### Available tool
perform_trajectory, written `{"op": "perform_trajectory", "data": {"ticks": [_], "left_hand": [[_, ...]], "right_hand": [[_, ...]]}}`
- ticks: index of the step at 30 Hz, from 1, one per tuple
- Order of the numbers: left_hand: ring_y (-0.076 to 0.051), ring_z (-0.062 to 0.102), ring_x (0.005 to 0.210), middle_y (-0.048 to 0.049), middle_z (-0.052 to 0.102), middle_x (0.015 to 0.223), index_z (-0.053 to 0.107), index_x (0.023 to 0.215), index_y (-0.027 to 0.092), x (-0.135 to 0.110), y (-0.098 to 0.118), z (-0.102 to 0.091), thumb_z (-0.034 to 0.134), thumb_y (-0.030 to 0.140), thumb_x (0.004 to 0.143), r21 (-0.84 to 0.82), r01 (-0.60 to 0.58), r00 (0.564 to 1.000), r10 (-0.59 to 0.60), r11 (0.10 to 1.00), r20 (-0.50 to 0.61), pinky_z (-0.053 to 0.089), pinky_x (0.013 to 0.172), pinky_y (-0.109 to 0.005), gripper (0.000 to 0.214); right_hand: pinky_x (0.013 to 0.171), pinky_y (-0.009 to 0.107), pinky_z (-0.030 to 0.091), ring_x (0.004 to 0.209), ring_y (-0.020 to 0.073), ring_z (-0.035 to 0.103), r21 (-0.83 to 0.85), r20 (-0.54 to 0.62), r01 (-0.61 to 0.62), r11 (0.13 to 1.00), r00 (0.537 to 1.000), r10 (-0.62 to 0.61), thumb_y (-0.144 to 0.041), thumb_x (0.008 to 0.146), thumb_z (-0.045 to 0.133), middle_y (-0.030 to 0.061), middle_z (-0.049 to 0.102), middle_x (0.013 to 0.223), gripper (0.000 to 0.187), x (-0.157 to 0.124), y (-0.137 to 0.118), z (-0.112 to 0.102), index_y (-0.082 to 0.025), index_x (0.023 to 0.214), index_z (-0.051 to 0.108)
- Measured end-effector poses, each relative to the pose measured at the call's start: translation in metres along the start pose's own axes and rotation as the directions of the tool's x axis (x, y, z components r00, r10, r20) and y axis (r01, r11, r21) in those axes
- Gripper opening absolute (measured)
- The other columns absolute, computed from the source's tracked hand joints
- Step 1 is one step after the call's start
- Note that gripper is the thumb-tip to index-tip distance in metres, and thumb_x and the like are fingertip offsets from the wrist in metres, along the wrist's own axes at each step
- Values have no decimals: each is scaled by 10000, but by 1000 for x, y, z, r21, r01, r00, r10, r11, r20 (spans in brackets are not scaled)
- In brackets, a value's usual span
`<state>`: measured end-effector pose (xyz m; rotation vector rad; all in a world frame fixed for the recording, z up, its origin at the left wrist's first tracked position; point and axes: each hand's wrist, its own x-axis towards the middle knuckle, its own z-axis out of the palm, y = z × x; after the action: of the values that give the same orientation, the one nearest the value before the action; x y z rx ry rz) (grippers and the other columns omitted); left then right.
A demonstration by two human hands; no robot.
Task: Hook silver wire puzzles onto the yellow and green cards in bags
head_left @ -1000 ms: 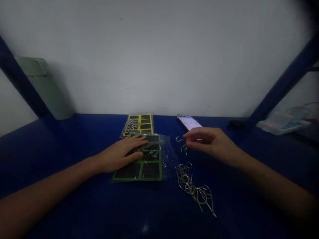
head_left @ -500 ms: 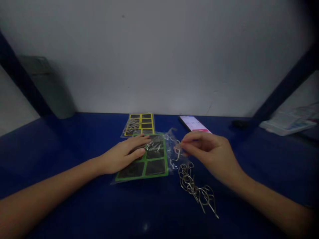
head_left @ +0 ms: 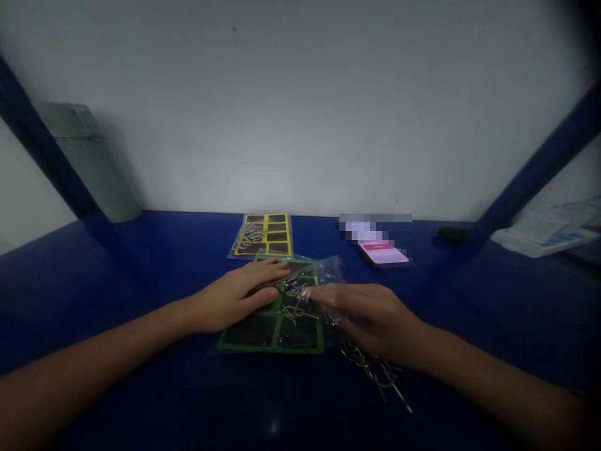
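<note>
"What's carrying all this?"
"A glossy blue desk (head_left: 188, 401)."
"What lies along its far edge?"
"A grey-green bottle (head_left: 101, 172) by the far left corner, a yellow-bordered sheet in clear plastic (head_left: 278, 237) around the middle, then a lit phone (head_left: 382, 253), and a small dark object (head_left: 454, 235) towards the far right corner."
"And closer to the near edge?"
"A green-bordered sheet in a clear bag (head_left: 248, 332), with a tangle of bent metal pieces (head_left: 385, 378), partly hidden, towards the desk's right edge from it."
</note>
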<state>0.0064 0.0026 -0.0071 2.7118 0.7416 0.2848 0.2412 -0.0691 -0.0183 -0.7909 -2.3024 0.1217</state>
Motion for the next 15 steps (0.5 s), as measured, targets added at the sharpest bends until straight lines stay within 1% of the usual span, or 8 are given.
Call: {"op": "perform_trajectory", "data": {"ticks": [2,3,4,6,9,10,12,15], "left_hand": [[-181,254,1249,-1,304,1359,309,1280,245,0,-1,0,257,406,901,17,-2,1000,2,1000,4,215,1034,-367,415],[-181,253,1250,1,303,1359,309,1280,248,1,-2,0,260,408,901,27,-2,1000,2,1000,4,216,1033,-364,414],[-181,253,1250,2,302,1360,312,1279,250,1,-3,0,261,409,900,38,2,1000,-2,999,1,217,1033,-360,413],[-182,256,1248,1,306,1358,323,1274,244,1,-5,1,256,410,901,59,21,1000,-20,998,-11,218,1031,-355,414],[-181,278,1239,-3,311,1355,328,1272,232,1,-9,2,243,413,902,70,64,998,-61,996,-33,223,1028,-352,421],[-177,288,1234,-6,318,1352,328,1272,226,1,-10,3,235,411,903,68,73,997,-70,995,-42,225,1028,-348,423],[-170,302,1227,-10,332,1344,331,1269,217,1,-12,4,226,406,905,64,79,996,-76,995,-54,228,1027,-340,424],[-168,289,1234,-5,335,1343,330,1266,222,1,-14,5,235,397,905,70,58,997,-54,996,-59,227,1027,-339,412]], "right_hand": [[765,271,497,916,129,586,-56,29,-18,998,999,20,-110,798,431,34,632,1016,356,-2,7,-8,-207,1129,516],[790,295,484,935,139,576,-93,26,-11,996,1000,14,-117,798,438,38,635,1003,318,-3,11,-13,-208,1082,549],[781,298,482,919,140,579,-119,62,-20,993,998,27,-126,799,443,37,641,974,285,-5,14,-19,-209,1038,574],[709,281,493,801,131,604,-147,138,-98,984,983,119,-159,795,468,30,657,867,241,-9,18,-30,-209,991,598],[661,264,495,793,132,590,-90,256,-242,966,932,258,-232,759,540,24,640,924,258,-15,21,-42,-224,1013,587],[627,251,494,779,129,585,-61,311,-277,959,908,282,-235,745,557,21,631,944,287,-16,21,-44,-233,1031,578],[534,216,475,681,110,568,-12,394,-314,949,871,294,-209,726,573,11,630,893,321,-17,21,-45,-244,1044,571],[477,194,432,563,86,517,21,395,-315,949,875,281,-148,717,563,-4,620,753,288,-16,20,-41,-232,990,600]]}}
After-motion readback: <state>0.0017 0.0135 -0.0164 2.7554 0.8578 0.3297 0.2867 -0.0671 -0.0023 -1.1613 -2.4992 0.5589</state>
